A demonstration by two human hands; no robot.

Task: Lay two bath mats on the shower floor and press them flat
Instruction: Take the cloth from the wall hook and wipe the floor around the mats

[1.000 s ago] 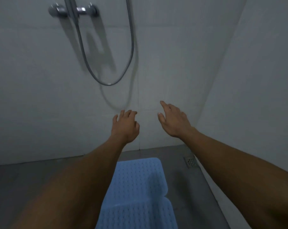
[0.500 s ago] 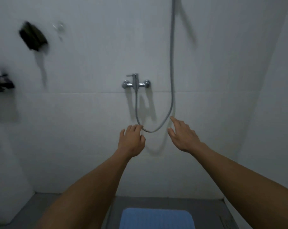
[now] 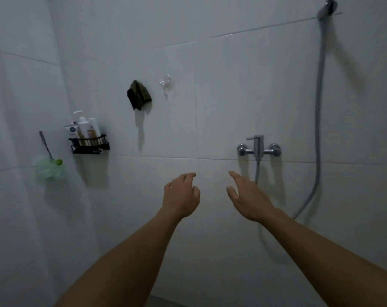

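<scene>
**Both hands raised, empty, before the shower wall**

At centre frame, left hand [image 3: 181,197] held up in front of the white tiled wall [image 3: 210,96], fingers loosely curled, gripping nothing. Just to its right, right hand [image 3: 249,199], fingers extended and relaxed, thumb apart, likewise holding nothing. Both forearms reaching up from the lower edge, hands near each other but not touching, neither visibly touching the wall.

To the right of centre, chrome mixer tap [image 3: 258,149] mounted on the wall, grey shower hose [image 3: 319,107] looping down the right side from a holder at upper right. At left, black wire caddy [image 3: 90,144] holding several bottles [image 3: 86,128], green bath pouf [image 3: 50,168] hanging beside it lower left. At upper centre, dark cloth [image 3: 138,95] hung on the wall, clear suction hook [image 3: 165,83] just right of it.

Bath mats out of frame; only a thin dark strip of floor at the bottom edge.
</scene>
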